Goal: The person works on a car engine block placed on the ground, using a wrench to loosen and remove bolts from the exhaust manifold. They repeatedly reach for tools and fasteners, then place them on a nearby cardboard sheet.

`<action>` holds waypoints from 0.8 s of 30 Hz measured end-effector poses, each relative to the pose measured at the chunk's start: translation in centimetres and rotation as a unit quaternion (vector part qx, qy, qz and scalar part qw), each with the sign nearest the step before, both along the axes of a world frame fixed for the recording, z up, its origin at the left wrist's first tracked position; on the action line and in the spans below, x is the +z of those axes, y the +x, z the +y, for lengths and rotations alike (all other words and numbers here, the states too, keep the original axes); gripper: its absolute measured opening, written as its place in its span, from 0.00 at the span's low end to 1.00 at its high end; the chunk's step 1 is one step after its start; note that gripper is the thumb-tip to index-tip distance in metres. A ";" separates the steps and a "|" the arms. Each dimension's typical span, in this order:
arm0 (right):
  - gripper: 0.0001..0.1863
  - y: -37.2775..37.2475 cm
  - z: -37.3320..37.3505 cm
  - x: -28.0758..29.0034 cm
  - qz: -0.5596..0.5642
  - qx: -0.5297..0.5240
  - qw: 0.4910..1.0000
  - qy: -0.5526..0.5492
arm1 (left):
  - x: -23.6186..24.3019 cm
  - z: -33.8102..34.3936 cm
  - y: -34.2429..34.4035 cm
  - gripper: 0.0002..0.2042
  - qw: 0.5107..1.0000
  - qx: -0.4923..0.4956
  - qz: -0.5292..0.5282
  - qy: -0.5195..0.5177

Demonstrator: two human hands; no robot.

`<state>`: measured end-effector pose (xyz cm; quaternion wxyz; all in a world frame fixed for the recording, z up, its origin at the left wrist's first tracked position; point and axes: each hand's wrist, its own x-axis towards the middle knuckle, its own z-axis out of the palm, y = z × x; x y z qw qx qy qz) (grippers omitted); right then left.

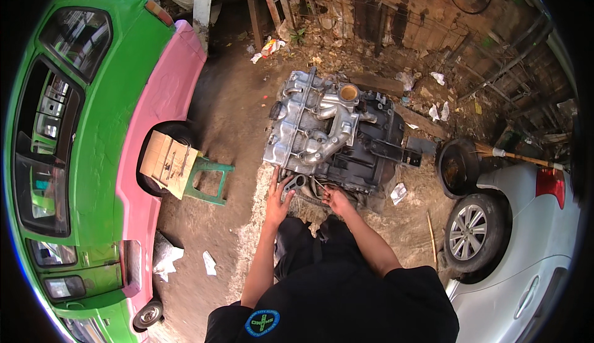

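A silver and black engine [297, 123] lies on the ground in front of me. My left hand [278, 199] is at its near lower left, fingers apart beside a grey metal fitting [295, 184] with round openings; whether they press on it is hard to tell. My right hand [336, 198] is closed on a thin rod-like tool [318, 183] at the engine's near edge, just right of that fitting. The tool's far end is hard to make out among the hoses and metal parts.
A green and pink van [93, 95] stands left, beside a green stool [213, 182] bearing cardboard [158, 157] with tools. A silver car [520, 238], a black tub [445, 170] and sticks are right. A rusty wall [421, 9] and litter lie beyond the engine.
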<state>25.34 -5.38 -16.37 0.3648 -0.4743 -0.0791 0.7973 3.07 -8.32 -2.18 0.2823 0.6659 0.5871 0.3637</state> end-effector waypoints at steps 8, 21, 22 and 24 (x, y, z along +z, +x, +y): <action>0.12 -1.2 0.3 -1.1 -0.061 -0.047 0.997 -0.010 | 0.6 0.0 -0.8 0.23 0.999 -0.039 -0.008 -0.030; 0.13 0.4 -0.5 -1.0 -0.113 0.015 0.993 -0.016 | -1.0 -0.1 -0.6 0.22 1.000 -0.023 0.011 -0.018; 0.13 0.5 -0.6 -0.7 -0.104 0.019 0.994 -0.002 | -1.2 -0.1 -0.5 0.22 1.000 -0.024 0.008 -0.013; 0.13 0.5 -0.6 -0.2 -0.129 0.019 0.991 0.000 | -1.4 0.0 -0.4 0.22 1.000 -0.026 0.003 -0.008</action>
